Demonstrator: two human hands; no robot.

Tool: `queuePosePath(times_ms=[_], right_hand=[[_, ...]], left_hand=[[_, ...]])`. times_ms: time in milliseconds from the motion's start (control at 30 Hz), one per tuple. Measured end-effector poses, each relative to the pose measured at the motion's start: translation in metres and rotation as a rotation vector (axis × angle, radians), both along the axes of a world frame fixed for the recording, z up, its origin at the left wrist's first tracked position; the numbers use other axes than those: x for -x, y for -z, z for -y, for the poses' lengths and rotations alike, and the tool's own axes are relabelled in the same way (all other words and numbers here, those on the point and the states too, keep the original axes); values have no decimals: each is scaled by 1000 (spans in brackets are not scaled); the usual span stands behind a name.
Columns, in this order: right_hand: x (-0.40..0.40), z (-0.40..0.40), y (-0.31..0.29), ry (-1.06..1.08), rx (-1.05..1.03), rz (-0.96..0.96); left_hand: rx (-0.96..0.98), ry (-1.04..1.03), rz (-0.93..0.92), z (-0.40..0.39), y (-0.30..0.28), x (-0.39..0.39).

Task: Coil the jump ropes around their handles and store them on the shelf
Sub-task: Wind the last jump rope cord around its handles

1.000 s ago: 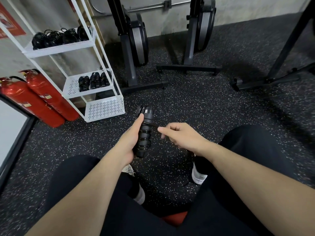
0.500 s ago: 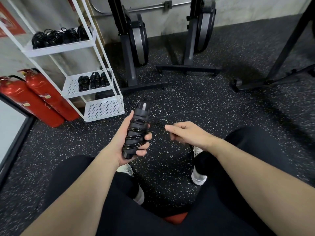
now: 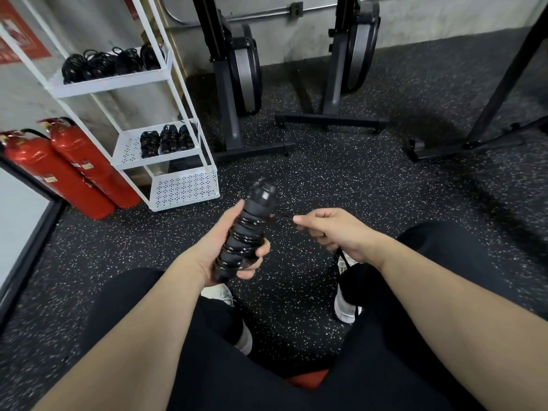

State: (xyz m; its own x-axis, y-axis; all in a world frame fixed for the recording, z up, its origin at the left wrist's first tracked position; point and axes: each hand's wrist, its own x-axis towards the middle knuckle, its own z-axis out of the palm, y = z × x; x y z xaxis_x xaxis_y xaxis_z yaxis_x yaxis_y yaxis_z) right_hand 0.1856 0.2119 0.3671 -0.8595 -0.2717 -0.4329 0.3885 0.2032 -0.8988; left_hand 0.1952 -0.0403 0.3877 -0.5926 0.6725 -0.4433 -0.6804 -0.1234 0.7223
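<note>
Already the white shelf point(image 3: 166, 73) holds several coiled ropes on two tiers. Between the knees, the left hand point(image 3: 219, 247) wraps the handles point(image 3: 244, 232), mostly coiled; the right hand point(image 3: 335, 232) pinches the remaining cord point(image 3: 283, 216). Storing remains. No writing is legible.

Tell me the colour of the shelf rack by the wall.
White, with perforated trays; the shelf rack shows in the head view.
</note>
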Motion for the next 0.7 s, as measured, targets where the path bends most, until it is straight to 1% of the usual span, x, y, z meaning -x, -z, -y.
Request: queuePosePath(times_ms=[67, 133, 233, 333, 367, 467, 533, 633, 700], right_hand=[[-1, 2, 3, 32, -150, -2], [0, 2, 7, 43, -209, -13], [1, 0, 11, 90, -145, -48], [3, 0, 14, 136, -93, -107], [4, 2, 14, 134, -78, -122], [2, 7, 15, 117, -52, -134], [1, 11, 14, 98, -100, -178], [-3, 17, 14, 43, -165, -252], [-6, 20, 13, 2, -204, -318]], left_hand=[[168, 132, -91, -6, -4, -4], [322, 218, -177, -14, -7, -8], [424, 248, -234, -21, -12, -12], [540, 276, -223, -25, -9, -13], [598, 292, -255, -27, -7, -13], [852, 354, -449, -30, 4, -9], [908, 411, -524, -31, 11, -7], [881, 455, -538, -33, 17, -8], [905, 450, -578, -35, 20, -8]])
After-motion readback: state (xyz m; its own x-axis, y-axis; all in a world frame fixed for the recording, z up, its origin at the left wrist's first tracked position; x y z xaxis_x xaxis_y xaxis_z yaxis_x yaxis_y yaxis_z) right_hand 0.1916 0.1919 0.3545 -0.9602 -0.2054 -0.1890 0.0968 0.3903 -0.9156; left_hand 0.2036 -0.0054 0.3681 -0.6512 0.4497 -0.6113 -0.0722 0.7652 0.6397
